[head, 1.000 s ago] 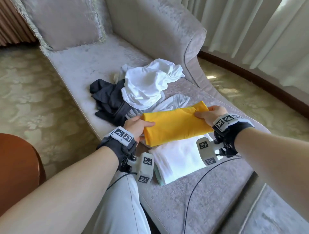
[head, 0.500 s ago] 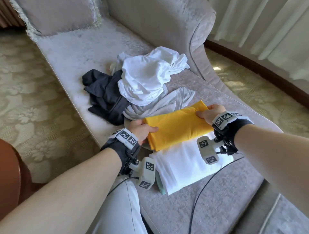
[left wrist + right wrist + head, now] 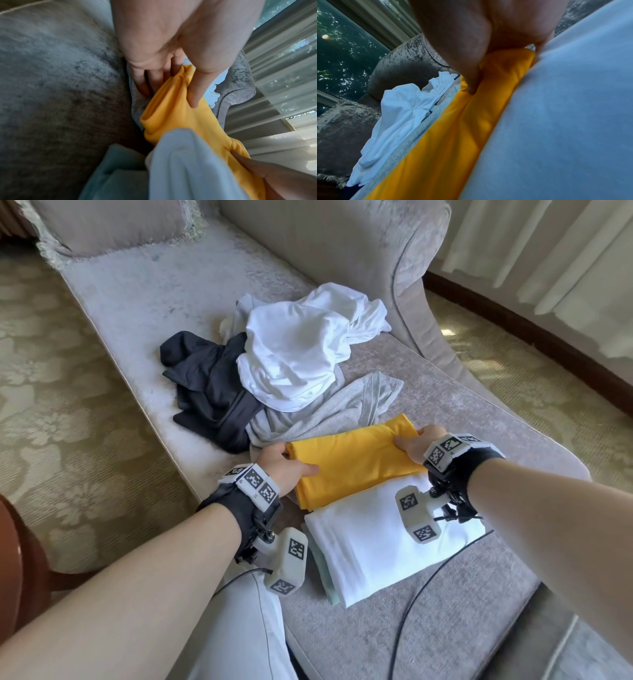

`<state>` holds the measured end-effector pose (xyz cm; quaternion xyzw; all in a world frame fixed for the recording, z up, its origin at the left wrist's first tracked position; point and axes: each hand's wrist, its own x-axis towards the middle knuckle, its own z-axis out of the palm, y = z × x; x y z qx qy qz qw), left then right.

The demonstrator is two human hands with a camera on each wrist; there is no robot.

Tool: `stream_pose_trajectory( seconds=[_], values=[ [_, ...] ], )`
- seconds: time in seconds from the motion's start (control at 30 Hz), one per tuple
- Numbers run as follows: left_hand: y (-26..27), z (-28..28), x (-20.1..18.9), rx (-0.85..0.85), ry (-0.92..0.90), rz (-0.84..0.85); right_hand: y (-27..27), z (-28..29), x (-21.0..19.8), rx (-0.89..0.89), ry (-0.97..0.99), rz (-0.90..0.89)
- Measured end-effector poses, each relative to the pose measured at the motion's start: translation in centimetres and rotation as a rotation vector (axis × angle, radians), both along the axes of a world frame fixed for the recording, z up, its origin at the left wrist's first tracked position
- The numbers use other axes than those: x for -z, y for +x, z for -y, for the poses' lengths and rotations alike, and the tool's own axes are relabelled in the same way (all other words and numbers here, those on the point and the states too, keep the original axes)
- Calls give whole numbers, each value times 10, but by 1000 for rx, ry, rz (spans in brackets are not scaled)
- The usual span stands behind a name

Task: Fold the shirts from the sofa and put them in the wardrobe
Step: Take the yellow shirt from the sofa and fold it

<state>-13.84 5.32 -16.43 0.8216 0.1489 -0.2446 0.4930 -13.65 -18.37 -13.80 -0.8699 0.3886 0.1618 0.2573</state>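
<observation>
The folded yellow shirt (image 3: 352, 457) lies across the seat of the grey sofa (image 3: 164, 302), and both hands hold it by its two short ends. The left hand (image 3: 281, 470) pinches the left end: in the left wrist view the thumb lies on top of the yellow cloth and the fingers (image 3: 149, 81) go under it. The right hand (image 3: 412, 441) pinches the right end, with the thumb pressed on the top of the cloth; its other fingers are hidden under the shirt, so I cannot tell how they lie.

The near edge of the yellow shirt touches a folded white shirt (image 3: 383, 542), which lies flat on the seat just in front of the person. Under the left edge of this white shirt a pale green cloth (image 3: 325, 575) shows a little.

Behind the yellow shirt there is a pile of shirts not yet folded. A grey shirt (image 3: 329, 412) lies spread just beside the far edge of the yellow one, a crumpled white shirt (image 3: 298, 354) lies on top of it, and a dark shirt (image 3: 209, 392) lies at the left of the pile.

A cushion (image 3: 113, 224) rests at the far end of the sofa. A black cable (image 3: 421, 594) runs across the seat near the right arm. White curtains (image 3: 548, 251) hang at the right, above a patterned carpet (image 3: 51, 371).
</observation>
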Motion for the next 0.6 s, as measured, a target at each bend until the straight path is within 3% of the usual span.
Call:
stream_pose_trajectory(
  seconds=[0.17,0.3,0.53,0.6],
  values=[
    [-15,10,-9,-36,59,-15,-12,-3,-9,81,106,40],
    [-28,20,-16,-110,49,-158,-30,-12,-8,-47,60,-40],
    [-62,33,1,243,391,-108,-52,-21,13,-64,29,-29],
    [-66,36,0,265,441,-42,-55,-21,16,-62,38,-13]
  ],
)
